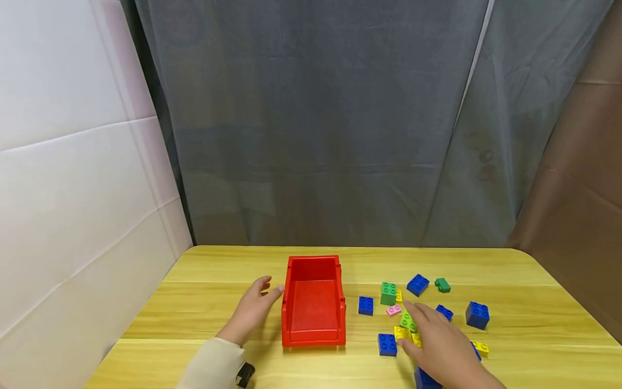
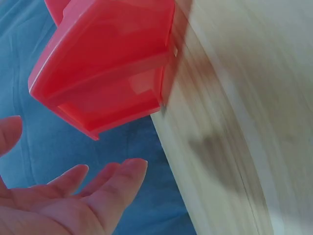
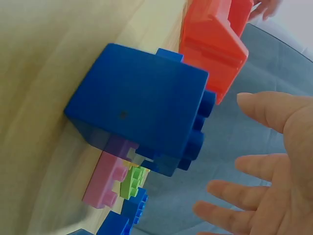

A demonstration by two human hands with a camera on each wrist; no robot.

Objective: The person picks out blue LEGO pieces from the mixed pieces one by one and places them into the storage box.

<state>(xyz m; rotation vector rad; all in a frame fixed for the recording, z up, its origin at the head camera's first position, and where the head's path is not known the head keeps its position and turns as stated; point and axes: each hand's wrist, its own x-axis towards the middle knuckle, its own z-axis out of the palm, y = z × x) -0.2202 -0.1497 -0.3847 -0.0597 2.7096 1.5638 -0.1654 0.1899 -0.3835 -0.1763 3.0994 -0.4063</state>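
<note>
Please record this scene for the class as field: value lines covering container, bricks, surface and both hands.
Container: red bin, open-topped
Bricks: toy bricks in blue, green, yellow and pink, scattered right of the bin
Surface: wood-grain table
Left hand: beside the bin's left side, not gripping
Right hand: over the bricks, fingers extended

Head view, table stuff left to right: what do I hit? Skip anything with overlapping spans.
Left hand → red bin → blue brick nearest the bin → mid-green brick → farthest blue brick → small dark-green piece → rightmost blue brick.
</note>
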